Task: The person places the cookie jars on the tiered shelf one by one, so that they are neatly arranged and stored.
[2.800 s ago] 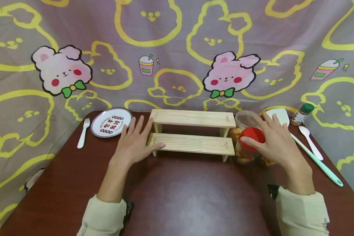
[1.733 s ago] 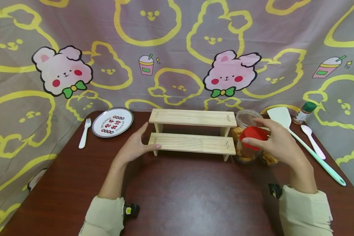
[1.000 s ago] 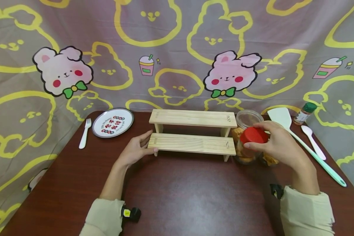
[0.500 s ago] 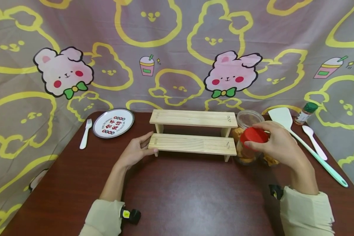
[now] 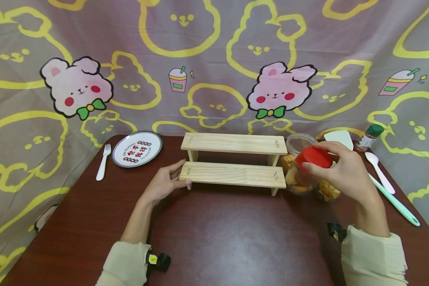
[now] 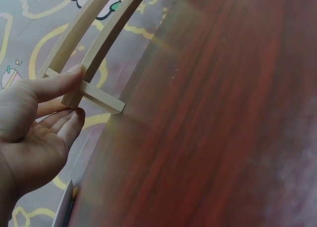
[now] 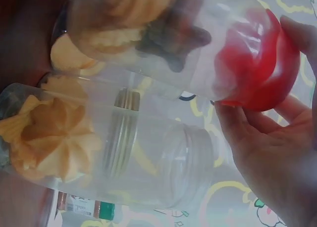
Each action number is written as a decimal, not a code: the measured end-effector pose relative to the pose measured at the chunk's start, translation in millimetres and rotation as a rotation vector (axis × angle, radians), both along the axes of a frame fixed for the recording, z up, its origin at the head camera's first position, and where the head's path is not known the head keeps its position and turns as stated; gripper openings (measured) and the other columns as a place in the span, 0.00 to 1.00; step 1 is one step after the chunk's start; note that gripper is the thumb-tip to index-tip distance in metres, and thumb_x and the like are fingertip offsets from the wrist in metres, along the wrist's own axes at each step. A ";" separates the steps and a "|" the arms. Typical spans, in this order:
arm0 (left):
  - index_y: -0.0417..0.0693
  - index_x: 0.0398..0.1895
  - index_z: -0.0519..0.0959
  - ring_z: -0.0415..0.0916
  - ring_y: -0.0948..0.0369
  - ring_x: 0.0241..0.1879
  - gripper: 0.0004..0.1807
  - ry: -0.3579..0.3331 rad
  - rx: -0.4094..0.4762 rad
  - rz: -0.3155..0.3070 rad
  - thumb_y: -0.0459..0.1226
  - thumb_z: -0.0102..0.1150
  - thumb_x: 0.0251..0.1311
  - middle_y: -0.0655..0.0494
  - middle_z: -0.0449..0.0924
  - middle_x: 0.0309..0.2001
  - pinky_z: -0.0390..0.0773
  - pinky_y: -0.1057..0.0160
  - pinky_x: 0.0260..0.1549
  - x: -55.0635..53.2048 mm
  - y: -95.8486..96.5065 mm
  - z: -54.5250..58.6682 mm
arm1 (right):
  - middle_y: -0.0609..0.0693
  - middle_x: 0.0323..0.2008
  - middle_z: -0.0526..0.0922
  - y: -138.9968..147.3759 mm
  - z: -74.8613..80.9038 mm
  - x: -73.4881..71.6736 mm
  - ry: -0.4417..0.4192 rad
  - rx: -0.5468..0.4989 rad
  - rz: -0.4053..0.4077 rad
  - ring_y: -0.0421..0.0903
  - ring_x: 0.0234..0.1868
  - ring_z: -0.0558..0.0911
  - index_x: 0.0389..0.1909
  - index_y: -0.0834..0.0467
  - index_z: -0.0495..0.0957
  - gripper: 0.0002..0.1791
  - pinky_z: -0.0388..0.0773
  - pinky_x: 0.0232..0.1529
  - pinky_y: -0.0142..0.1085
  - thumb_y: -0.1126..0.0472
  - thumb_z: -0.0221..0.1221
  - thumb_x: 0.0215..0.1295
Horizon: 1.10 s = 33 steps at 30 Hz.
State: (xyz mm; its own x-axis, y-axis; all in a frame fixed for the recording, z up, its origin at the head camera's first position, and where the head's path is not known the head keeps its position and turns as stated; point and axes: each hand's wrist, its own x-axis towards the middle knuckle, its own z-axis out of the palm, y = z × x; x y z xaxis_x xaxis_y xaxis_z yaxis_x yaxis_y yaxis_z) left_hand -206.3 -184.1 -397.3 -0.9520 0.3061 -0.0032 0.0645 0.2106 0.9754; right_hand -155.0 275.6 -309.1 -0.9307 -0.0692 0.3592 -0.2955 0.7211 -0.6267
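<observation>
My left hand [image 5: 163, 184] pinches the left end of the lower board of a two-tier wooden rack [image 5: 232, 174], thumb on top and fingers beneath in the left wrist view. At the rack's right, my right hand [image 5: 352, 171] grips the red lid [image 5: 314, 158] of a clear jar [image 5: 300, 180] holding cookies. This jar leans slightly; whether its base is off the table cannot be told. Beside it in the right wrist view is a clear-lidded jar [image 7: 188, 162] with star-shaped cookies [image 7: 62, 138]. Another clear lid [image 5: 300, 143] shows behind the red one.
A plate [image 5: 137, 149] and a white fork [image 5: 103, 163] lie at the left. To the right are a white spatula head [image 5: 339, 138] with a mint handle [image 5: 397, 202], a white spoon [image 5: 379, 172] and a green-capped spice bottle [image 5: 369, 138]. A patterned cloth hangs behind.
My left hand has come down from spread fingers to pinch the rack's end. My right hand has closed round the red lid, and the jar has just shifted slightly right and upward.
</observation>
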 end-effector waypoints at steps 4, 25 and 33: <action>0.30 0.76 0.55 0.60 0.48 0.72 0.44 -0.003 0.000 0.007 0.25 0.68 0.60 0.38 0.58 0.75 0.68 0.61 0.65 0.3 -1.3 0.4 | 0.65 0.57 0.76 -2.5 5.1 3.0 0.070 -0.044 -0.034 0.62 0.50 0.74 0.61 0.67 0.77 0.31 0.71 0.32 0.13 0.61 0.73 0.58; 0.29 0.76 0.55 0.61 0.48 0.71 0.44 0.006 -0.014 0.018 0.26 0.68 0.60 0.37 0.56 0.76 0.68 0.60 0.65 1.7 0.9 -1.4 | 0.39 0.52 0.78 -10.6 19.9 12.2 0.203 -0.346 -0.170 0.40 0.51 0.75 0.60 0.65 0.80 0.28 0.76 0.42 0.16 0.68 0.72 0.57; 0.30 0.76 0.55 0.61 0.48 0.71 0.44 0.002 -0.013 0.021 0.26 0.68 0.60 0.38 0.56 0.76 0.68 0.60 0.65 1.7 0.1 -2.5 | 0.43 0.54 0.78 -20.0 23.4 9.5 0.199 -0.424 -0.177 0.42 0.53 0.75 0.62 0.64 0.79 0.27 0.78 0.41 0.18 0.67 0.70 0.60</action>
